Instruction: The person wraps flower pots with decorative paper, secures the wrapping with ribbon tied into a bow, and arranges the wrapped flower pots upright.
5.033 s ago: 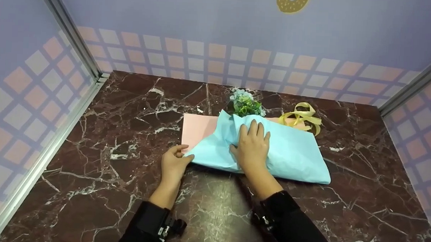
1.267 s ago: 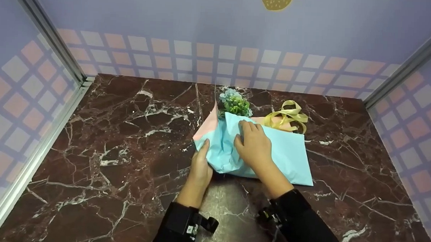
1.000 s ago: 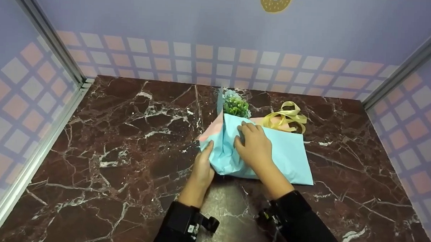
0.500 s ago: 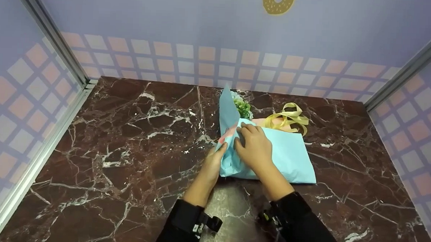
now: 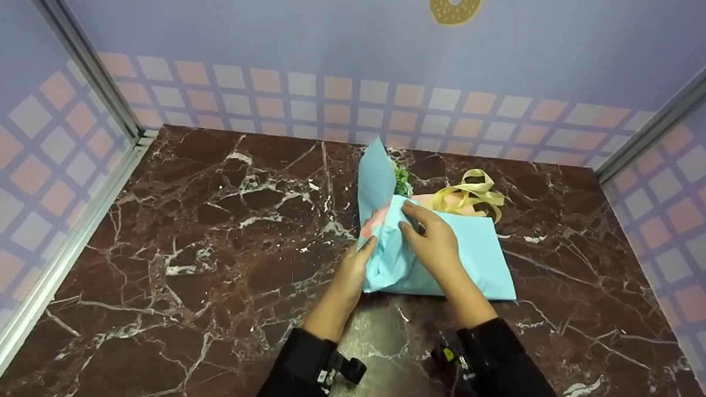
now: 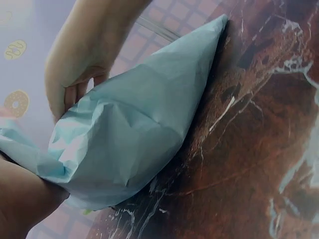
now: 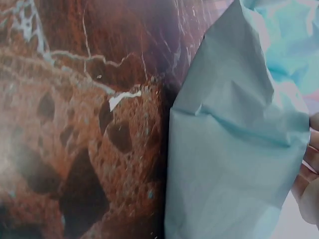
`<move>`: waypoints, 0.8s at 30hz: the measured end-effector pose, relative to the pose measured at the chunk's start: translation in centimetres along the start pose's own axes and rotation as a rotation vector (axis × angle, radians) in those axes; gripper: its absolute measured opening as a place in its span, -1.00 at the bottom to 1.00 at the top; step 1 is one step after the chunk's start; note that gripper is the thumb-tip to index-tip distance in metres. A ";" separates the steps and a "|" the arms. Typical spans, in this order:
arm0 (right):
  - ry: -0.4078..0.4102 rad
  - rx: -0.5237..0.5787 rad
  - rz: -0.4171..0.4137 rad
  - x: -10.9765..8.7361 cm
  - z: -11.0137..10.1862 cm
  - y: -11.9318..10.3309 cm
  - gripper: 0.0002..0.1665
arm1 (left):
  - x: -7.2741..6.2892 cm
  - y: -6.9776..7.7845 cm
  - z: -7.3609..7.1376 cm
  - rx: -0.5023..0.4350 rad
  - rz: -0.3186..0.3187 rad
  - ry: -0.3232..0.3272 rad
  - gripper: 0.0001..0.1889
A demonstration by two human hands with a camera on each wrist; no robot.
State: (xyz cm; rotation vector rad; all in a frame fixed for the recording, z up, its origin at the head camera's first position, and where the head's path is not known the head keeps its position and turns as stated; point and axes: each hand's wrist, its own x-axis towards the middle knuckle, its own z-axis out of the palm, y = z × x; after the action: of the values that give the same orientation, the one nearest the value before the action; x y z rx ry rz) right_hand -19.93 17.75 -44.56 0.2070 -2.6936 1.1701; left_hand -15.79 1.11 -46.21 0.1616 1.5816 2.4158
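Observation:
Blue wrapping paper [image 5: 481, 250] with a pink inner side [image 5: 377, 221] lies folded over a bunch of artificial flowers. Only some green leaves [image 5: 402, 181] of the bunch show past the upright left flap [image 5: 375, 179]. At the lower left, my left hand [image 5: 347, 275] grips the gathered paper, thumb on the near side. My right hand [image 5: 438, 244] pinches the crumpled upper fold, thumb and fingers bent around it. From the left wrist, the paper [image 6: 144, 124] bulges into a cone between both hands. The flower stems are hidden inside the wrap.
A loosely looped yellow ribbon [image 5: 473, 195] lies behind the paper on a pink sheet [image 5: 426, 199]. The dark red marble tabletop [image 5: 240, 235] meets a purple checked wall [image 5: 309, 97] at the back, with side panels left and right.
My left hand has moved right, bringing the paper's left side inward and its flap upright across the flowers. From lying on the paper, my right hand has come to pinch its fold.

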 end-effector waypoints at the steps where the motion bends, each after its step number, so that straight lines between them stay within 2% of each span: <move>1: -0.007 0.032 0.025 0.0 -0.1 0.2 -0.58 | -0.1 -0.1 0.0 -0.024 -0.021 0.008 -0.49; 5: -0.038 0.122 0.091 0.1 -0.3 0.6 -0.56 | -0.4 -0.2 -0.2 -0.067 -0.059 -0.012 -0.52; 10: -0.044 0.117 0.091 0.1 -0.5 0.6 -0.57 | -0.3 -0.1 -0.7 0.040 -0.048 -0.132 -0.38; 12: -0.032 0.116 0.089 0.1 -0.6 0.7 -0.58 | -0.2 -0.1 -1.0 0.081 -0.015 -0.186 -0.20; 14: -0.027 0.119 0.081 0.2 -0.6 0.8 -0.58 | 0.1 -0.1 -1.2 0.109 0.054 -0.245 -0.04; 16: -0.030 0.126 0.075 0.3 -0.6 0.9 -0.58 | 0.5 -0.1 -1.5 0.101 0.121 -0.270 0.05; 19: -0.039 0.135 0.077 0.3 -0.5 1.0 -0.57 | 1.0 0.0 -1.9 0.105 0.197 -0.243 -0.02; 24: -0.019 0.156 0.095 0.1 -0.2 1.3 -0.59 | 1.7 -0.5 -2.4 0.162 0.189 -0.065 -0.15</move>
State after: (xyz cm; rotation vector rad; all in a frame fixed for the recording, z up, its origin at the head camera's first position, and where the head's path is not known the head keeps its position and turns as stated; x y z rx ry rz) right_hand -20.23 18.80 -45.35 0.1146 -2.6555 1.4147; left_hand -17.88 -0.32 -47.73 0.4336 1.8047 2.3882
